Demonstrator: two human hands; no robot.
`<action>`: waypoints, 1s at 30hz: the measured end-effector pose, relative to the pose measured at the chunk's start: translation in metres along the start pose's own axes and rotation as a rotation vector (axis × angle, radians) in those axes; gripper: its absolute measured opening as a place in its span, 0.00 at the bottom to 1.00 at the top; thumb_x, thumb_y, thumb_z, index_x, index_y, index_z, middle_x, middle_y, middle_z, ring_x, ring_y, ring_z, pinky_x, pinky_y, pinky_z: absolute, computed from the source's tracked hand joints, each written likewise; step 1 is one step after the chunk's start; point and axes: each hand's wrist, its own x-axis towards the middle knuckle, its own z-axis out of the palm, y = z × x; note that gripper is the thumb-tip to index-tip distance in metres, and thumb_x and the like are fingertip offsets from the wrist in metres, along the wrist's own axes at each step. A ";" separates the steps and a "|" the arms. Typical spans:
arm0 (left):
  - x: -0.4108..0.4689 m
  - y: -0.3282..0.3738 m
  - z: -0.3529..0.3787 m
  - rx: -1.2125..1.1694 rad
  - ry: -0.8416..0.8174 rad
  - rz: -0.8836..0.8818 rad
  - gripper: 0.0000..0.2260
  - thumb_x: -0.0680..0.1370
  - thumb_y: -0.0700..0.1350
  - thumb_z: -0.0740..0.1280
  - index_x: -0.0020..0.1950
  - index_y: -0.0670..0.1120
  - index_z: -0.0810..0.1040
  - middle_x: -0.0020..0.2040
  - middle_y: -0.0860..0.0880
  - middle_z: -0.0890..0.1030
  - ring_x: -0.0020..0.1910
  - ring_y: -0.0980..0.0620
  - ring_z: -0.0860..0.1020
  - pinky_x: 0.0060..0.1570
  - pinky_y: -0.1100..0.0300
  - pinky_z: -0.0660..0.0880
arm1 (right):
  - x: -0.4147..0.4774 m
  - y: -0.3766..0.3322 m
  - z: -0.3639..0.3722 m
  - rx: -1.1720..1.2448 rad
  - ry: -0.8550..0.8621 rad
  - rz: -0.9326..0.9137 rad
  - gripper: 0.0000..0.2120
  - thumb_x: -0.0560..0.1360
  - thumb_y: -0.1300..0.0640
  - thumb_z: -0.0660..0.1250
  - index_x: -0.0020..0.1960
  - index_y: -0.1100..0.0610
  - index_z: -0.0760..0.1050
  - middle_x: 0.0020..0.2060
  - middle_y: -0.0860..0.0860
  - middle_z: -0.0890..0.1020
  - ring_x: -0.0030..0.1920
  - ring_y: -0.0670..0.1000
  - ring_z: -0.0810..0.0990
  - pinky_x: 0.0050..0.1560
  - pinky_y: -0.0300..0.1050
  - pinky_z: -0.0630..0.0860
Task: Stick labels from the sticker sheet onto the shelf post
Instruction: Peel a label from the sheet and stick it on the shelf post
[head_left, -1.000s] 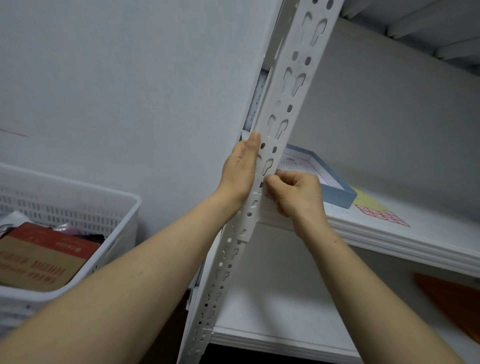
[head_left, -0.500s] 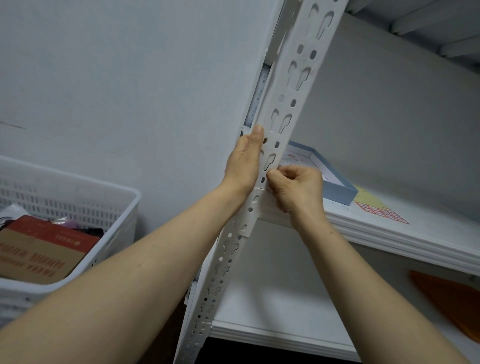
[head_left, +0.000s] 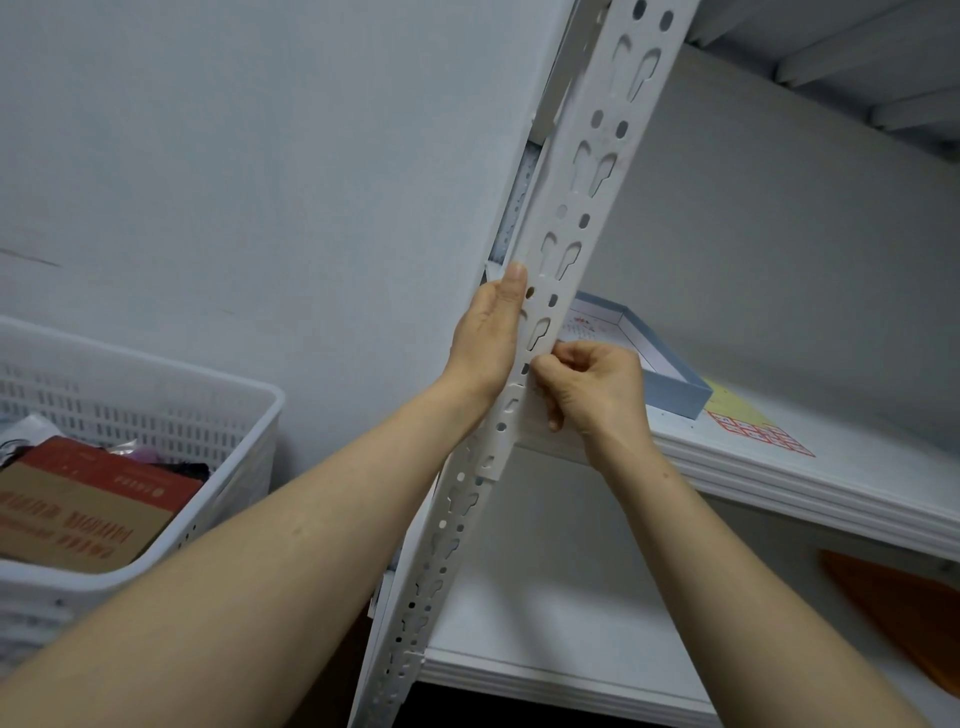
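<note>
- Pressing along the shelf post, the left hand lies flat against the post's left edge, fingers straight and extended, gripping nothing.
- The right hand sits against the post's right edge, just above the front corner of the middle shelf; its fingers are curled shut at the post, pinching or pressing something too small to make out.
- Compared with 1 second ago, both hands are at almost the same spot on the post; only the view has drifted, so the label is probably being rubbed down rather than newly placed.
- No label is clearly visible on the post, white on white.
- The sticker sheet, yellow with a red grid, lies on the middle shelf beside the blue box, well apart from both hands.
- A white basket stands at left.
</note>
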 end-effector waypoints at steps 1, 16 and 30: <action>0.000 0.000 0.000 0.005 0.002 0.000 0.18 0.80 0.60 0.54 0.55 0.49 0.74 0.54 0.50 0.79 0.58 0.50 0.77 0.65 0.51 0.70 | 0.000 -0.001 0.001 -0.023 0.010 -0.007 0.10 0.67 0.67 0.64 0.28 0.69 0.71 0.23 0.57 0.69 0.20 0.50 0.63 0.19 0.37 0.65; -0.001 -0.003 0.000 0.031 0.002 0.008 0.18 0.79 0.63 0.54 0.52 0.52 0.74 0.54 0.50 0.79 0.59 0.49 0.77 0.65 0.48 0.70 | -0.003 -0.001 -0.002 -0.090 -0.008 -0.013 0.19 0.66 0.67 0.64 0.20 0.54 0.65 0.19 0.46 0.63 0.23 0.49 0.63 0.21 0.39 0.68; 0.000 -0.002 0.001 -0.009 0.000 0.007 0.19 0.76 0.66 0.55 0.50 0.53 0.75 0.55 0.48 0.81 0.58 0.46 0.78 0.63 0.47 0.72 | -0.006 0.001 0.002 -0.246 0.032 -0.066 0.07 0.65 0.62 0.65 0.28 0.58 0.71 0.22 0.51 0.71 0.25 0.52 0.72 0.29 0.54 0.76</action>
